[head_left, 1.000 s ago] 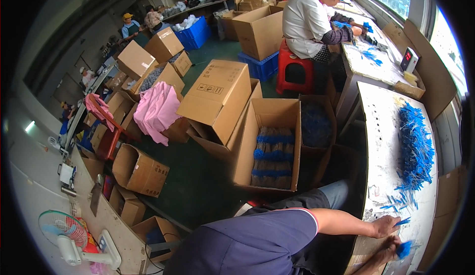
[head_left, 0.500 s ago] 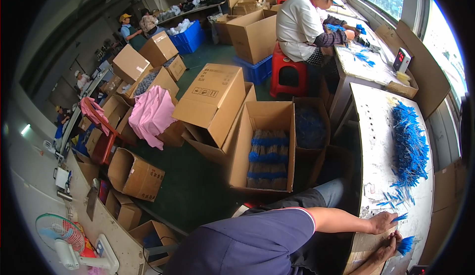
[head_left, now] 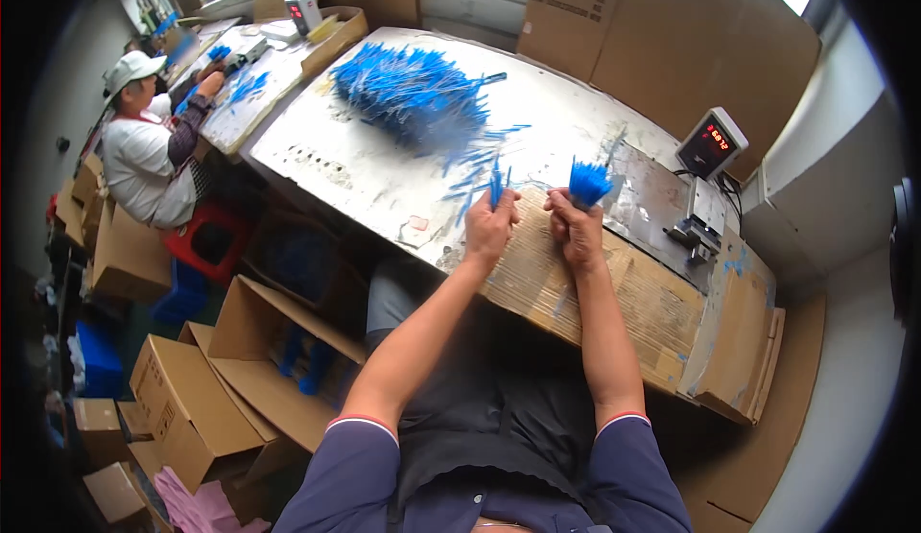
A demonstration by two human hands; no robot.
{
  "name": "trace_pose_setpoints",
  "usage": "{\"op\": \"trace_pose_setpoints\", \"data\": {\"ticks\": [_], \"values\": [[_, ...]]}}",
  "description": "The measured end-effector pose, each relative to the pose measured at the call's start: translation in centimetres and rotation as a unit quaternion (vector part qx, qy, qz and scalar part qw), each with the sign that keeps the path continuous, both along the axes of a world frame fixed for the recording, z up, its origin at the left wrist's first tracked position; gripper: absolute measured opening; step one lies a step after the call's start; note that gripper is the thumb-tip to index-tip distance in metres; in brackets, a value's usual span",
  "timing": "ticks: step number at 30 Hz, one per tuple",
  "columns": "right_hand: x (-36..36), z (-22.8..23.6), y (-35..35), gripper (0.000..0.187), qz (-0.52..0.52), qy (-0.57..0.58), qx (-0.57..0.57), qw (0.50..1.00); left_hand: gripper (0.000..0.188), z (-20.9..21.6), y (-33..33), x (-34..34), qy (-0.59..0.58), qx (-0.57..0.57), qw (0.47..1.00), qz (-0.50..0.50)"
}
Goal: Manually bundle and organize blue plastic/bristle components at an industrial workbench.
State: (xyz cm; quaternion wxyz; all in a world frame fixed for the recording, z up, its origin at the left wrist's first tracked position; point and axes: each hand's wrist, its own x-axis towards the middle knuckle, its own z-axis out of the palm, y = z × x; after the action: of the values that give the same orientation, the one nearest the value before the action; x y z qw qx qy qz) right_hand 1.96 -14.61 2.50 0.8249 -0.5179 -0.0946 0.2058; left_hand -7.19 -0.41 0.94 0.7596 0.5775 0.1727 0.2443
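Above the near part of the white worktable point(head_left: 374, 188), my right hand point(head_left: 578, 236) is closed round a thick bundle of thin blue-ended sticks point(head_left: 589, 182), blue ends fanned upward. Just to its left, my left hand point(head_left: 487, 231) pinches a smaller bunch of blue-ended sticks point(head_left: 496, 188). The two hands are apart, with the cardboard sheet point(head_left: 614, 293) under and in front of them. Beyond my left hand lies a large heap of the same sticks point(head_left: 408, 92), with loose ones scattered along its near side. Exactly what the sticks are I cannot tell.
A box with a lit red display point(head_left: 712, 144) stands at the right beside a small metal fixture point(head_left: 700, 221). Tall cardboard sheets point(head_left: 662, 24) line the table's back. At far left a co-worker point(head_left: 144, 159) sits on a red stool point(head_left: 213, 240). Open cartons point(head_left: 278, 351) stand at lower left.
The view has swung right, from the room to the table before me. Both hands still hold their blue-ended sticks; they now show side by side near the middle.
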Motion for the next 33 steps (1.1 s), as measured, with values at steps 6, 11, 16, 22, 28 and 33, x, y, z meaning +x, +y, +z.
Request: {"op": "trace_pose_setpoints", "data": {"ticks": [6, 11, 16, 22, 28, 33], "values": [[0.6, -0.1, -2.1, 0.017, -0.012, 0.027, 0.027, 0.999, 0.027, 0.3, -2.0, 0.6, 0.023, 0.027, 0.998, -0.05], [-0.4, 0.3, -1.3, 0.019, 0.023, 0.027, 0.022, 0.999, 0.037, 1.7, -1.3, 0.3, 0.036, -0.069, 0.982, -0.175], [-0.5, 1.0, -1.2, 0.017, 0.009, 0.025, 0.04, 0.999, 0.033, 1.3, -1.6, 0.9, 0.01, -0.128, 0.97, -0.207], [-0.3, 0.3, -1.1, 0.014, -0.015, -0.04, -0.022, 0.999, 0.025, 0.4, -2.4, 1.1, 0.022, -0.067, 0.976, -0.204], [0.3, 0.1, -1.5, 0.011, -0.042, -0.005, 0.025, 0.999, 0.029, 0.4, -2.2, 0.9, 0.016, -0.046, 0.978, -0.204], [1.4, 0.3, -2.0, 0.016, -0.152, 0.016, 0.1, 0.983, 0.033, 0.4, -2.4, 1.2, -0.038, -0.146, 0.978, -0.145]]}}
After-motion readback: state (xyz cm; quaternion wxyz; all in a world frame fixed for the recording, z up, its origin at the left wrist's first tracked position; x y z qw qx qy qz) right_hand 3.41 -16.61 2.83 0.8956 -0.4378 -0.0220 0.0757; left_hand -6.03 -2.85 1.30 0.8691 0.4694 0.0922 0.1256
